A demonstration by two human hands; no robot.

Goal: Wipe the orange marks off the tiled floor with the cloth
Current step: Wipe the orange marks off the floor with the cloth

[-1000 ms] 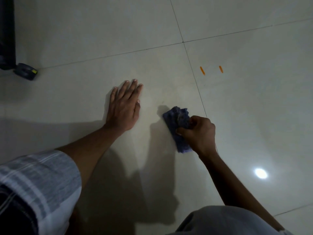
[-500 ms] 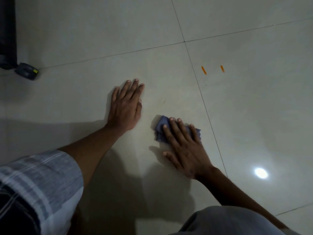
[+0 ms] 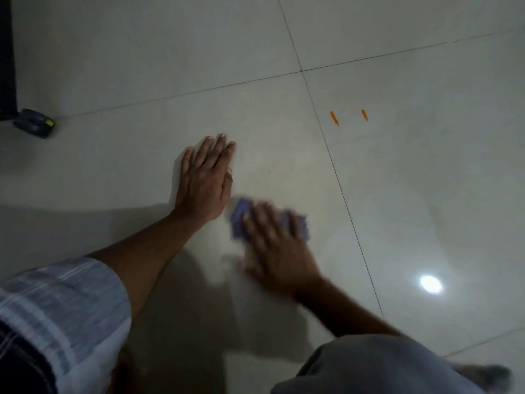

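Two short orange marks, one (image 3: 334, 118) and another (image 3: 364, 115), sit side by side on the pale tiled floor (image 3: 426, 180), just right of a grout line. A blue cloth (image 3: 240, 216) lies flat on the tile to the left of that line. My right hand (image 3: 277, 245) presses down on the cloth with fingers spread; it is blurred with motion. My left hand (image 3: 206, 177) rests flat on the floor, palm down, fingers together, just left of the cloth. The marks lie well beyond and to the right of the cloth.
A dark furniture leg (image 3: 7, 58) stands at the far left edge with a small dark object bearing a yellow label (image 3: 35, 126) beside it. A bright lamp reflection (image 3: 431, 284) shines on the tile at the right. My knees fill the bottom corners.
My right hand went from gripping the bunched cloth to pressing it flat, and slid it left and nearer to me, close to my left hand. My left hand stayed put.
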